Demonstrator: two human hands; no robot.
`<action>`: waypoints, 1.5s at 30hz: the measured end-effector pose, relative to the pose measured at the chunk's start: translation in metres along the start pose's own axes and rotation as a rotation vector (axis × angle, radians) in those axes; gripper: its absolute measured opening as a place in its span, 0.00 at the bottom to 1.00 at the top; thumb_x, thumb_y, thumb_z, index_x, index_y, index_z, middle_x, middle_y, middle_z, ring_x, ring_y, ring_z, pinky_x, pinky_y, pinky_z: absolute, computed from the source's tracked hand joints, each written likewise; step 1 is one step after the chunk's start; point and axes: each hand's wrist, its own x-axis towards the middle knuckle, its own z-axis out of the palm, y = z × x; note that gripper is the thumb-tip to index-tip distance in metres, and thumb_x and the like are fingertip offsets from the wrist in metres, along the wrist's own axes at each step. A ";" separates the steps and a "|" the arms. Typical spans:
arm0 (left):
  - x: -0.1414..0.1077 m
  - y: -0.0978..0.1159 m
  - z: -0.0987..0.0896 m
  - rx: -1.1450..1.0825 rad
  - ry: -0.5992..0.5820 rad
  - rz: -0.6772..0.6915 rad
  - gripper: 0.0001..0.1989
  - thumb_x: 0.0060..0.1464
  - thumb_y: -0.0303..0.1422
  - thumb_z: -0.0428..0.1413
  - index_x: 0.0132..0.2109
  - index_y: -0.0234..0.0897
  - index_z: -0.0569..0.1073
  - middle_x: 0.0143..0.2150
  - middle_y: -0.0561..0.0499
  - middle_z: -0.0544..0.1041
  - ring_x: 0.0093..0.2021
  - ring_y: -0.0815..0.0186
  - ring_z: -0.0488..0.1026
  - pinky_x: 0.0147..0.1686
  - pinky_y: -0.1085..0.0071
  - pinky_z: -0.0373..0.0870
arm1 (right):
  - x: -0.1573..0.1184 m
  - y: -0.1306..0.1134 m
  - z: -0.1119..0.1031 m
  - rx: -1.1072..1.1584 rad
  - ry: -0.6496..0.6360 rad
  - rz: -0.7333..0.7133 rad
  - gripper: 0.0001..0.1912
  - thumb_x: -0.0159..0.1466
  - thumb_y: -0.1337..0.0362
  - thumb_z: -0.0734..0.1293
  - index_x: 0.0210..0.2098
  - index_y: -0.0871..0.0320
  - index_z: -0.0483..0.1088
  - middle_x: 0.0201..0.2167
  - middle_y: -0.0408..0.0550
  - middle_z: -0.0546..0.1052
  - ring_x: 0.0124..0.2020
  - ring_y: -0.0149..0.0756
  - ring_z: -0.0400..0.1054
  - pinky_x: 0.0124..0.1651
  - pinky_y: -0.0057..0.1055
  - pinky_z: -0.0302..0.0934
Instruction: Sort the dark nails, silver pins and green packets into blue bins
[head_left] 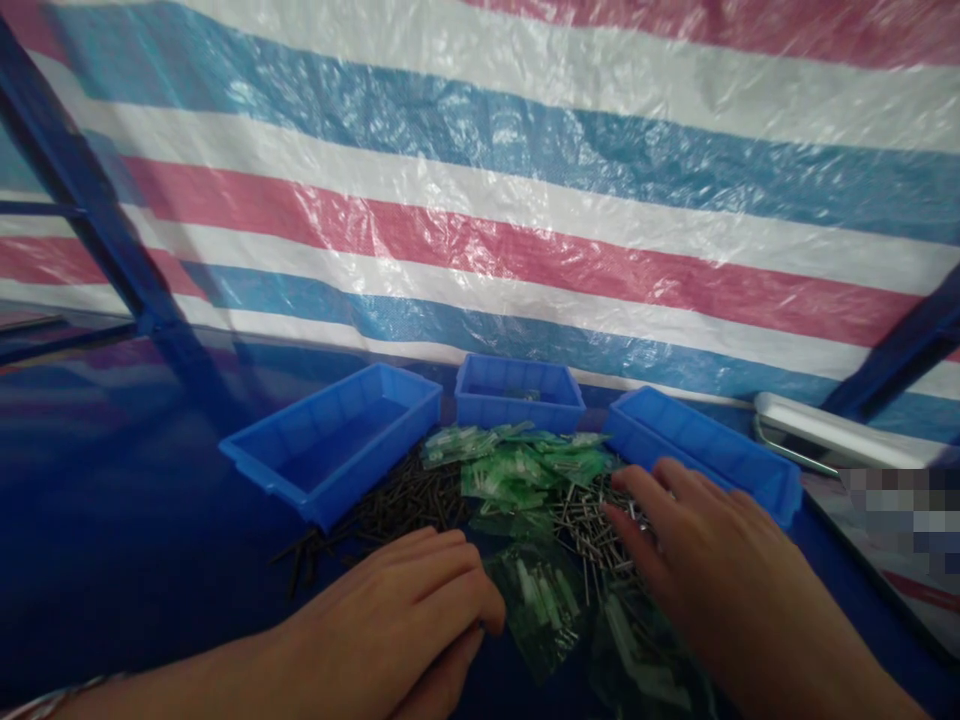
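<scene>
observed: beyond the left hand (409,620) and the right hand (697,540) hangs a striped sheet (525,240) of red, white and blue. beneath both hands lies a blue worktop (150,500). the left tray (375,455) stands ahead of the left hand; the right tray (637,430) stands just past the right hand's knuckles; the middle tray (517,412) stands farther off, between the two. left hand: fingers curled, fingertips at the edge of a packet; whether it grips cannot be told. right hand: thumb and forefinger parted by a narrow gap, over the pins. a heap of green packets (510,465) lies forward, between the hands. dark rods (412,500) are piled ahead of the left hand, silver pins (592,530) at the right hand's fingertips. one loose packet (540,600), white strips inside, lies just right of the left hand; another packet (645,650) lies partly under the right.
</scene>
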 end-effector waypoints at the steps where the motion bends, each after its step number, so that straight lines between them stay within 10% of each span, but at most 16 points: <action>1: 0.001 0.000 -0.001 0.003 0.012 0.007 0.13 0.49 0.20 0.42 0.36 0.39 0.66 0.30 0.54 0.71 0.30 0.68 0.70 0.39 0.75 0.69 | -0.002 -0.005 0.000 0.043 0.004 -0.044 0.05 0.58 0.70 0.64 0.29 0.54 0.70 0.26 0.45 0.76 0.27 0.42 0.72 0.25 0.34 0.56; 17: 0.007 0.008 -0.013 0.071 -0.151 -0.009 0.14 0.49 0.18 0.42 0.38 0.38 0.66 0.33 0.54 0.72 0.34 0.68 0.70 0.41 0.75 0.69 | -0.011 -0.019 0.012 0.085 0.005 -0.102 0.16 0.44 0.82 0.64 0.25 0.55 0.66 0.19 0.41 0.73 0.19 0.35 0.69 0.24 0.30 0.58; 26: 0.005 0.000 0.000 0.016 -0.031 0.008 0.13 0.49 0.19 0.41 0.36 0.39 0.64 0.31 0.53 0.71 0.31 0.67 0.69 0.40 0.75 0.69 | -0.009 -0.018 0.009 0.123 0.083 -0.092 0.14 0.45 0.81 0.63 0.24 0.55 0.65 0.20 0.42 0.73 0.21 0.36 0.68 0.25 0.31 0.56; 45: 0.000 -0.002 0.001 0.007 0.058 -0.023 0.05 0.63 0.30 0.45 0.40 0.41 0.65 0.34 0.55 0.73 0.33 0.68 0.71 0.38 0.76 0.68 | -0.003 -0.038 -0.009 0.529 0.515 -0.237 0.23 0.69 0.64 0.55 0.18 0.56 0.67 0.13 0.38 0.68 0.19 0.28 0.64 0.28 0.30 0.55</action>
